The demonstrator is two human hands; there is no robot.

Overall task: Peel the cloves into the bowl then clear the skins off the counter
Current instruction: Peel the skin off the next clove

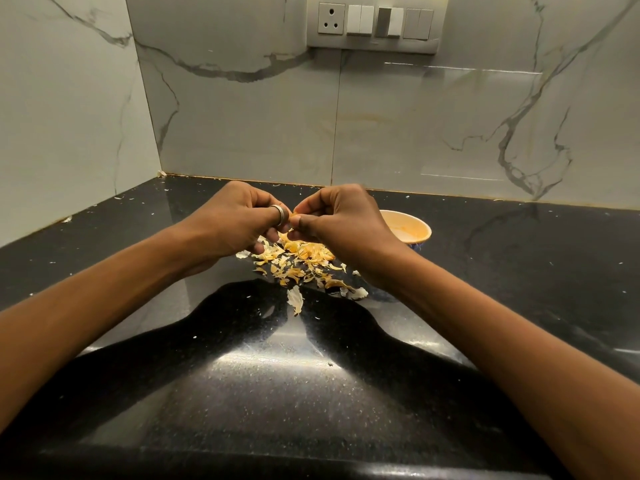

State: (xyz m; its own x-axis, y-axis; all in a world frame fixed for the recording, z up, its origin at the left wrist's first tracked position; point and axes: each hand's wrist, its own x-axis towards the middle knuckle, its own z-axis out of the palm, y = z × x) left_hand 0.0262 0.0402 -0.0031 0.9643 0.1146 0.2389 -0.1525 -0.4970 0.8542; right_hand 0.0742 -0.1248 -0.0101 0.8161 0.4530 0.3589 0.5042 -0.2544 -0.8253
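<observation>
Black counter [242, 393], skins [298, 258], bowl [412, 230]

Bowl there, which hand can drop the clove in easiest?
Probably the right. The right hand sits just beside the bowl; the left hand is farther from it. Both pinch the clove.

No readable text, label, brand or number anywhere; switch plate [375, 24] on wall blank, bowl [412, 229] unmarked.
</observation>
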